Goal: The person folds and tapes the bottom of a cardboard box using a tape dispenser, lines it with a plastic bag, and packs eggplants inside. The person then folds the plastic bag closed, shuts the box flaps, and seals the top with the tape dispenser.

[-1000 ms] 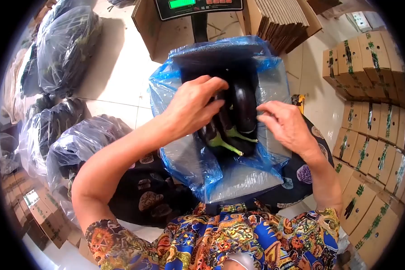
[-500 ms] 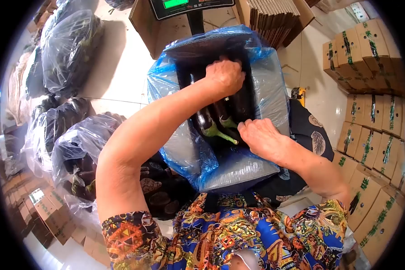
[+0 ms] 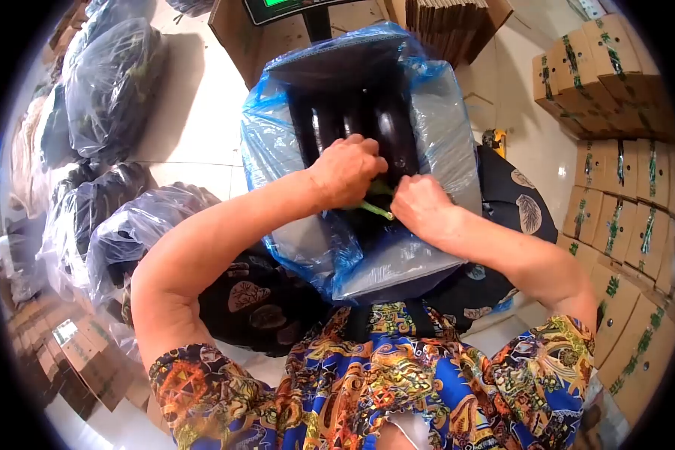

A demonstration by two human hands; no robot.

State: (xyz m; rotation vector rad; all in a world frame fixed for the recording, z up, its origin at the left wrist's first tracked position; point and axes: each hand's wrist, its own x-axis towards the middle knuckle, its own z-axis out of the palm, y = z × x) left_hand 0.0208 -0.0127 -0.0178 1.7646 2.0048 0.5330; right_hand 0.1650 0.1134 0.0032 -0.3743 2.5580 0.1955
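Several dark, glossy eggplants [image 3: 394, 131] lie lengthwise in a carton lined with a blue plastic bag [image 3: 266, 124], its flaps spread outward. My left hand [image 3: 349, 171] is closed with curled fingers over the stem end of an eggplant near the middle of the carton. A green stem [image 3: 376, 211] sticks out below it, toward my right hand. My right hand [image 3: 424, 204] is closed at the carton's right inner side, beside the stem tip. Its fingertips are tucked down, and what they grip is hidden.
A scale with a lit green display [image 3: 281, 6] stands behind the carton. Flattened cardboard [image 3: 446, 34] is stacked at back right. Taped cartons [image 3: 615, 180] pile up along the right. Clear bags of dark produce [image 3: 112, 90] sit on the left floor.
My left hand has come back from the carton's far end toward me, down to the stems, uncovering the far eggplants. My right hand stays by the stem tip, its fingers more tucked in.
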